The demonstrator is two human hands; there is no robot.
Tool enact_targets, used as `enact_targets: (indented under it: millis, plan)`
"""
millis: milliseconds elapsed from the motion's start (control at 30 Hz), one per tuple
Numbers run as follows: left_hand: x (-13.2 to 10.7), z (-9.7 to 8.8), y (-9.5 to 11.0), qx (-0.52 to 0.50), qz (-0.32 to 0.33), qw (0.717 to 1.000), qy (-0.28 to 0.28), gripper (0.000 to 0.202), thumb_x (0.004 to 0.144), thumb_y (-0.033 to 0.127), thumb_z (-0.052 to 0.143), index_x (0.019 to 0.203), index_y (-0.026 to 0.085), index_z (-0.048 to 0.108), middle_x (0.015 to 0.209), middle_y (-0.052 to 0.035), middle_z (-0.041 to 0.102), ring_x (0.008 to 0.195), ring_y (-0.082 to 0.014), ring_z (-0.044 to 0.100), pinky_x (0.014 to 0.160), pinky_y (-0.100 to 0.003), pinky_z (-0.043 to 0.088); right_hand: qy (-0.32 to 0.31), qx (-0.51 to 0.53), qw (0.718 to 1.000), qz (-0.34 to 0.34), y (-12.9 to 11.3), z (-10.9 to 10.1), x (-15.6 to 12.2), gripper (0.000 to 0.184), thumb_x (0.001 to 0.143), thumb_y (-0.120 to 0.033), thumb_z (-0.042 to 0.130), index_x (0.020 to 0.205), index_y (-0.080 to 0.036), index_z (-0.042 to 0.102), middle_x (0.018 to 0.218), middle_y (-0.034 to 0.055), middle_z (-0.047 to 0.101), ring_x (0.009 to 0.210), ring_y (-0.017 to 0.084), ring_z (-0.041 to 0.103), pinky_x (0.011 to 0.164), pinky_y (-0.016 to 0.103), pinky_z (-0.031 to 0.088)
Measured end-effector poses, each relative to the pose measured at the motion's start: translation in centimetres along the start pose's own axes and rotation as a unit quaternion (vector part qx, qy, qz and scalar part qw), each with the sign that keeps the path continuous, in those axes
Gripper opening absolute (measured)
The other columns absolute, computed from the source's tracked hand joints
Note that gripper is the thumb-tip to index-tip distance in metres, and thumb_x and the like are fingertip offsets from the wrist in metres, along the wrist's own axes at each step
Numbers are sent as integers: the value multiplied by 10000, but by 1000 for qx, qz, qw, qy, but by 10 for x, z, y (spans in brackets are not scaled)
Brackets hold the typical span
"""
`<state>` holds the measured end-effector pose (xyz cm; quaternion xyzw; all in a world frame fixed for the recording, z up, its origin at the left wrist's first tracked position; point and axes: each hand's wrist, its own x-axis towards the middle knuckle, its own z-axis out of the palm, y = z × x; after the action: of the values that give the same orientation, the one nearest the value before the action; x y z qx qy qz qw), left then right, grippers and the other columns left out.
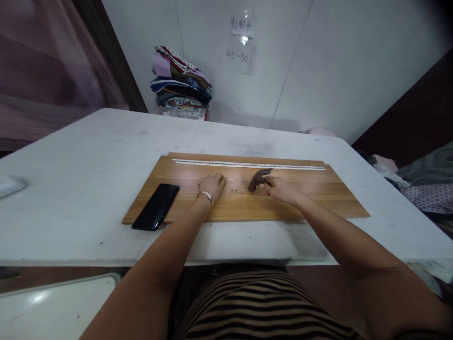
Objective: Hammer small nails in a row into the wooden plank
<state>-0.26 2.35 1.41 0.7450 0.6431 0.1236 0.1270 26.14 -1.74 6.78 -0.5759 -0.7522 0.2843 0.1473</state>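
Observation:
A wooden board [318,193] lies on the white table [88,179]. My right hand [279,188] is closed round the handle of a dark hammer [258,178], whose head rests on the board. My left hand [212,184] lies on the board to the left of it, fingers curled, a bracelet on the wrist; what it holds, if anything, is too small to make out. Several small nails [239,191] lie on the board between the two hands. A thin white strip [247,165] runs along the board's far edge.
A black phone [156,206] lies across the board's left end. Folded clothes [181,85] are stacked against the wall beyond the table. A white object [9,185] sits at the table's left edge. Bedding [424,184] lies to the right.

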Motion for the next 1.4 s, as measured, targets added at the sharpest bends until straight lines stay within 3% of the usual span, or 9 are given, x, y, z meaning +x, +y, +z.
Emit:
enact_targets:
  millis: [267,467,667,1400]
  plan:
    - [1,2,-1,-14,1,1000,-1,316,987,353,456,1042,203,729,1138,-93,712,1064,-224,638,890,-312,468,-7,-32,999,35,2,2,-2,262,916,-398,555,897,-178,697,740,36,675,641,161,584,642,260,421]
    - [1,2,-1,-8,2,1000,-2,310,984,356,464,1044,207,730,1166,-83,686,1033,-213,642,868,-299,464,-7,-16,1000,3,0,0,-1,228,917,-350,545,892,-188,703,737,25,676,655,159,583,658,255,426]
    - [1,3,-3,-10,13,1000,5,341,998,350,424,1049,213,732,1162,-81,682,1039,-210,640,881,-302,461,-17,-54,998,40,-2,2,-1,272,934,-370,534,912,-160,706,736,56,683,685,180,610,674,267,427]
    - [3,2,-2,-9,-14,1000,-14,342,994,379,432,1089,200,708,1149,-96,732,1062,-218,654,875,-297,463,-9,-23,1000,15,0,0,1,243,908,-365,552,902,-179,709,737,44,683,683,178,597,663,266,422]
